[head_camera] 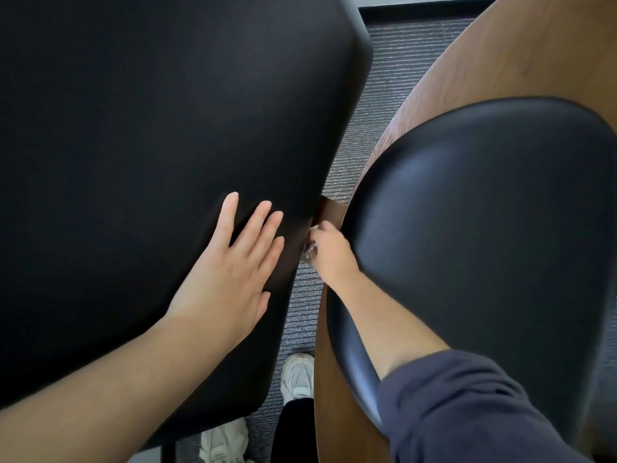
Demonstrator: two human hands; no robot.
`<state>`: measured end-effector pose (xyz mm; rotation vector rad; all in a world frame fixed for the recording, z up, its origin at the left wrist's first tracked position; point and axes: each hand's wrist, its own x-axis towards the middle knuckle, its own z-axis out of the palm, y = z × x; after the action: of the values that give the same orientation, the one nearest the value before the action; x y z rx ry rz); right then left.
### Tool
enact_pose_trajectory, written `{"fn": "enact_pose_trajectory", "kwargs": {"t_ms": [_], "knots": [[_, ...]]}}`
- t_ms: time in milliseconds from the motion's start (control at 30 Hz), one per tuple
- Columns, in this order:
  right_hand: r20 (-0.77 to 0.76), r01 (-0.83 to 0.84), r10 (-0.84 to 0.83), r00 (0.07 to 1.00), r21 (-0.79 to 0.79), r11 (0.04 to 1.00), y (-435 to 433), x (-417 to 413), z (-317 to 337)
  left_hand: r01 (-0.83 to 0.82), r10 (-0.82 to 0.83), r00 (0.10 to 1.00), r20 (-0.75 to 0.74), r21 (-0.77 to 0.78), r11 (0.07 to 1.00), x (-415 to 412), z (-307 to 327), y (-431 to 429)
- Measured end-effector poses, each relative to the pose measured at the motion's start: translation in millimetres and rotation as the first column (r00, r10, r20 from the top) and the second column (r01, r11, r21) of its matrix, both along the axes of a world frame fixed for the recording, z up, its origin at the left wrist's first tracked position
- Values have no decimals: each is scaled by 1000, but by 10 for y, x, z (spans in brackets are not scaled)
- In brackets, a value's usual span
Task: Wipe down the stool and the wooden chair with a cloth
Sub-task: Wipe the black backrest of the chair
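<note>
Black padded stool seat (133, 128) fills the view from 9 to 12 o'clock. Your left hand (230, 269) lies flat on it, fingers straight, probably to steady it. At centre, your right hand (330, 248) clutches a small white cloth (309, 252) in the gap beside the brown wooden chair (434, 78) at 3 o'clock.

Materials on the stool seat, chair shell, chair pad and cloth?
Stool seat: matte black with a fine grain, likely faux leather or vinyl.
Chair shell: brown wood, possibly veneer; visible grain lines, smooth satin finish.
Chair pad: black and leather-like, with soft sheen highlights.
Cloth: white, crumpled in the right hand; fabric or paper unclear.
</note>
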<state>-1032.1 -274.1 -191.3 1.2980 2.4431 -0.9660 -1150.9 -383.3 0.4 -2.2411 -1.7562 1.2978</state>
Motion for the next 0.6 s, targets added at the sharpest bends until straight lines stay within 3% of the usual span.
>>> {"fn": "enact_pose_trajectory", "kwargs": {"t_ms": [67, 167, 233, 300, 367, 467, 600], "knots": [[5, -25, 26, 1000, -119, 993, -45, 59, 105, -3, 3, 1000, -3, 5, 1000, -6, 1, 5], [-47, 209, -219, 975, -161, 965, -12, 127, 332, -18, 19, 999, 29, -21, 1000, -13, 57, 17], [-120, 457, -475, 872, -147, 877, 42, 169, 521, -22, 24, 998, 51, -53, 998, -18, 135, 25], [-193, 589, -629, 753, -228, 775, 37, 179, 687, -21, 25, 998, 52, -71, 997, -57, 271, 30], [-223, 569, -650, 727, -334, 751, -80, 132, 844, -3, 4, 1000, 24, -65, 998, -157, 443, 30], [-213, 483, -616, 758, -452, 750, -391, 12, 1031, 34, -36, 999, -27, -52, 998, -362, 701, 9], [-157, 501, -637, 755, -488, 715, -731, 7, 1232, 56, -59, 997, -46, -65, 996, -513, 984, -119]]}}
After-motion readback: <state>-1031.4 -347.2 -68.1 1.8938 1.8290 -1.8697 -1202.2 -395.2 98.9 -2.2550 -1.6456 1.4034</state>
